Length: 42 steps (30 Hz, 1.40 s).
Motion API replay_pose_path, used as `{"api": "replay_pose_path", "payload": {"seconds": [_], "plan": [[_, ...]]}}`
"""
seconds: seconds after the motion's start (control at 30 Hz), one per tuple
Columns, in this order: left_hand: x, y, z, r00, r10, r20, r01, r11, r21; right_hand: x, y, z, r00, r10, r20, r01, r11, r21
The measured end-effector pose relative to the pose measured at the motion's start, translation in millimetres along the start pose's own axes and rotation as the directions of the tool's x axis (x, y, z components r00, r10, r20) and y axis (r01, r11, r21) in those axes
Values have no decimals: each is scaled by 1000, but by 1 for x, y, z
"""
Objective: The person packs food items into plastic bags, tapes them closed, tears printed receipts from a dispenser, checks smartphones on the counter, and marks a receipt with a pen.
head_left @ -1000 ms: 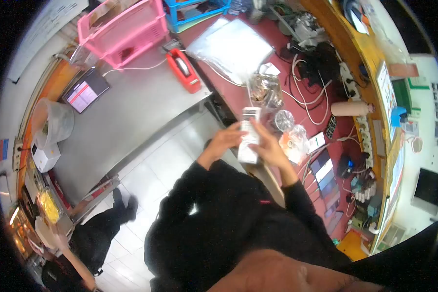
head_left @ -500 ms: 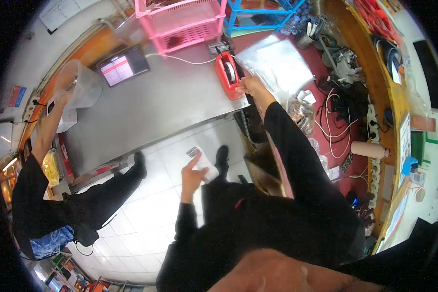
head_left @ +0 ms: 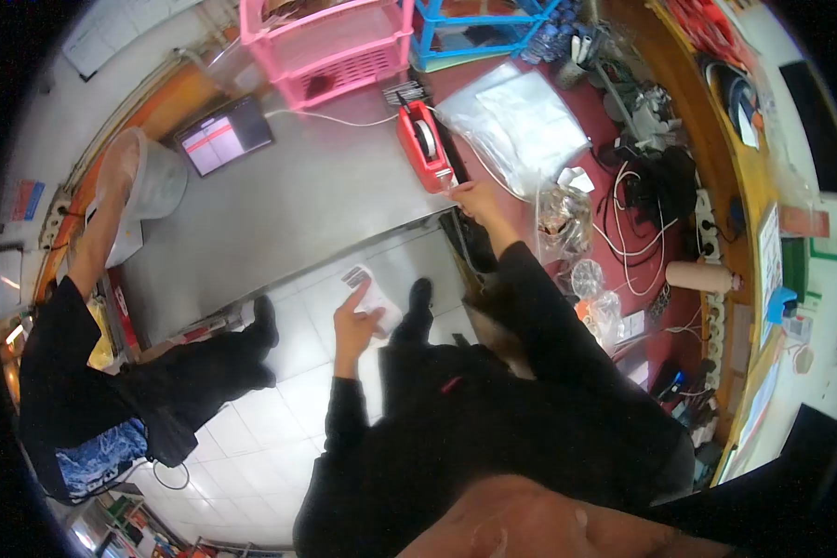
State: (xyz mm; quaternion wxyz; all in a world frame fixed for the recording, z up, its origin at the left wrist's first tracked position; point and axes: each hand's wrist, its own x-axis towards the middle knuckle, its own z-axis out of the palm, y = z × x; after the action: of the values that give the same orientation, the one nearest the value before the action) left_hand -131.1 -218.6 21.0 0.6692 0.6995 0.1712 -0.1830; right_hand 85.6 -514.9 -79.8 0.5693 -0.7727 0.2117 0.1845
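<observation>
Gripping the white printed box with the left hand, with fingers curled on its lower part, held out above the tiled floor and apart from the metal table beyond the fingertips; reaching forward with the right hand, with fingertips drawn together right at the near end of the red dispenser, apparently pinching the clear tape, though too small to be sure; at risk of folding or splitting the tape by pulling askew; at risk of dragging the dispenser off the table corner beside the right fingers by tugging too hard; liable, too, to snag on the plastic bags beyond and right of those fingers by swinging sideways; liable to drop the box by loosening the left fingers.
</observation>
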Motion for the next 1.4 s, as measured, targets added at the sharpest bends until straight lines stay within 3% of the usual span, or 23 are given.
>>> {"api": "replay_pose_path", "payload": {"seconds": [0.07,0.1,0.17,0.23,0.3,0.33,0.43,0.47,0.5,0.57,0.6,0.67,0.7,0.73,0.77,0.8,0.83,0.87,0.9,1.07,1.2,1.33,1.4], "plan": [[4,6,4,996,88,-7,-88,995,44,-8,-9,-1,998,-64,-29,60,989,-136],[7,10,9,991,137,-3,-136,989,64,2,7,1,969,-216,-117,155,906,-393],[5,28,18,992,130,0,-129,987,93,28,55,6,840,-509,-189,153,555,-817],[13,41,28,979,205,12,-204,962,180,15,58,3,912,-405,-61,208,584,-784],[21,38,42,940,340,32,-334,896,292,-60,41,-11,919,-393,28,369,835,-409],[23,51,52,962,259,80,-255,763,594,-88,59,-12,908,-417,39,388,799,-459],[44,39,105,570,681,460,-784,283,553,-199,82,-31,971,-226,77,231,810,-539],[25,53,136,660,474,584,-751,442,490,-227,101,-41,989,-127,72,146,832,-535],[16,39,163,584,307,752,-792,419,444,-255,122,-50,997,-29,74,64,848,-527],[-16,18,227,176,313,933,-866,500,-4,-307,189,-64,961,-217,-170,139,914,-381],[-45,30,258,49,173,984,-821,568,-59,-332,231,-67,938,-224,-264,147,948,-283],[-74,29,318,-295,152,944,-794,510,-330,-378,284,-78,843,-249,-476,166,963,-211],[-74,1,353,-354,117,928,-807,464,-366,-399,299,-85,766,-271,-582,159,958,-238],[-72,-20,386,-406,85,910,-814,418,-402,-427,297,-96,846,-5,-534,-109,977,-182],[-71,-17,414,-420,147,896,-871,213,-443,-455,297,-107,845,270,-461,-370,918,-142],[-56,-36,444,-390,48,920,-921,4,-390,-474,310,-109,788,268,-554,-360,931,-63],[-37,-50,474,-511,253,821,-860,-152,-488,-488,328,-108,723,266,-638,-337,942,11],[-36,-44,489,-474,296,829,-872,-285,-397,-506,321,-116,698,305,-647,-351,934,63],[-39,-23,493,-340,228,912,-930,-222,-292,-517,322,-121,682,310,-663,-349,934,78],[-21,-38,498,-117,260,959,-978,-200,-65,-548,369,-134,612,264,-745,-235,961,147],[-24,-15,498,-45,-128,991,-992,-109,-59,-545,368,-175,611,293,-735,-192,956,221],[-25,-13,490,-87,19,996,-995,-41,-86,-518,312,-231,688,270,-674,-253,959,127],[-27,-16,489,-69,102,992,-997,28,-72,-493,275,-257,788,132,-601,-57,988,142]]}}
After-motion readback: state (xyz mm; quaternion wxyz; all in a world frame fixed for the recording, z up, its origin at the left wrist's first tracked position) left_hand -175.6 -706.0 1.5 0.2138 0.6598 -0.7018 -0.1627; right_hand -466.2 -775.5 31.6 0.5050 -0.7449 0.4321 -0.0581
